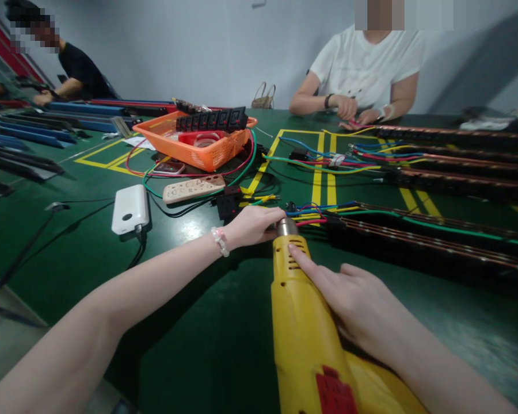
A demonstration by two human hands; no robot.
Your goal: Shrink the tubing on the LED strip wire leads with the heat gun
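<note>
My right hand (358,305) is wrapped around the body of a yellow heat gun (302,322), its index finger lying along the vent slots. The gun's metal nozzle (287,226) points away from me, close to my left fingertips. My left hand (255,225), with a beaded bracelet at the wrist, is closed at the ends of a bundle of coloured wires (308,218); the nozzle and fingers partly hide the grip. These blue, yellow and red wires lead right into a long black strip with copper bars (414,241). Just behind my left hand is a black socket block (227,206).
An orange basket (207,158) holds black socket strips and a red roll. Near it lie a beige power strip (194,188) and a white power bank (130,210) with a cable. More wired strips (453,181) lie at right. One person (366,75) works opposite, another (82,75) at far left.
</note>
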